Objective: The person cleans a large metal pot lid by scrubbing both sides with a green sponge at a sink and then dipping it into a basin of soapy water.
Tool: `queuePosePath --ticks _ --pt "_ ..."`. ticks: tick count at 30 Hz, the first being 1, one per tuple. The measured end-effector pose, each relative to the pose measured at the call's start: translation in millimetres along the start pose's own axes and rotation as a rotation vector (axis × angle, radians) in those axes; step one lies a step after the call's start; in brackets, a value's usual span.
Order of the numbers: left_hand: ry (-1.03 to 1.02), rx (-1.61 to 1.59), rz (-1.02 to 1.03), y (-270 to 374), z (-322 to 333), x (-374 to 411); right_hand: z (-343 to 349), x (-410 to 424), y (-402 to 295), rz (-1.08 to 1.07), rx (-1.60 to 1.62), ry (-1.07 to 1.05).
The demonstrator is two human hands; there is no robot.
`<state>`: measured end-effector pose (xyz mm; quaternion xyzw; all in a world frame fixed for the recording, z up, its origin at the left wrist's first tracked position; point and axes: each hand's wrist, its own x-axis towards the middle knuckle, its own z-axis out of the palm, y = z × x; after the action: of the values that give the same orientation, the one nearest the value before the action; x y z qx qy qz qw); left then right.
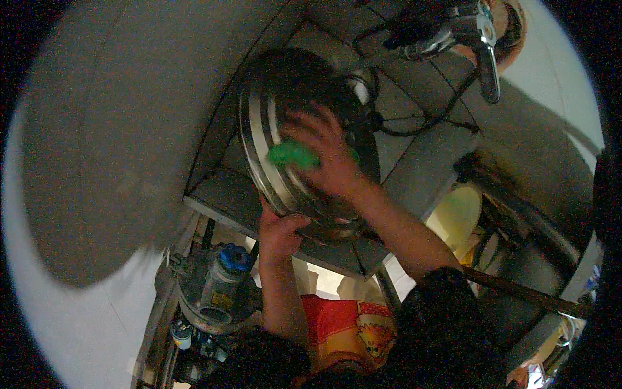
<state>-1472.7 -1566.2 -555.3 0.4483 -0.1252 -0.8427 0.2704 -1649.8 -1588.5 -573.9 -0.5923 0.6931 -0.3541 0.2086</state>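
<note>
A large round metal pan or pot [262,141] with a shiny banded side stands tilted on a tiled surface. My left hand [282,231] grips its near rim, thumb on the outside. My right hand [328,155] presses a green scrubbing pad [294,154] against the vessel; the hand and pad are slightly blurred. The vessel's far part is dark, and its inside cannot be made out.
A chrome tap [488,48] with a lever is at the upper right, with a dark hose [437,121] below. A clear container with a blue lid [234,257] stands at lower left. A pale yellow bowl-like thing [454,214] lies to the right. A tiled wall rises on the left.
</note>
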Motion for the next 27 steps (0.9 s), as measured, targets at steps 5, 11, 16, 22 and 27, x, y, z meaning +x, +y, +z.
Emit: queuePosePath --ticks 5,11,16,22,27 --pt "-0.028 0.160 -0.119 -8 12 -5 42 12 198 0.333 -0.521 0.071" --pt "-0.022 0.054 -0.066 -17 5 -5 10 -16 9 -0.067 0.119 0.096" --pt "-0.061 0.174 -0.119 -19 19 -8 -6 50 75 0.160 0.123 0.132" --pt "-0.043 0.288 -0.150 -17 -5 1 -10 36 -1 -0.125 0.104 -0.080" --pt "-0.053 0.305 -0.049 -7 16 -1 0 71 28 -0.173 0.042 -0.181"
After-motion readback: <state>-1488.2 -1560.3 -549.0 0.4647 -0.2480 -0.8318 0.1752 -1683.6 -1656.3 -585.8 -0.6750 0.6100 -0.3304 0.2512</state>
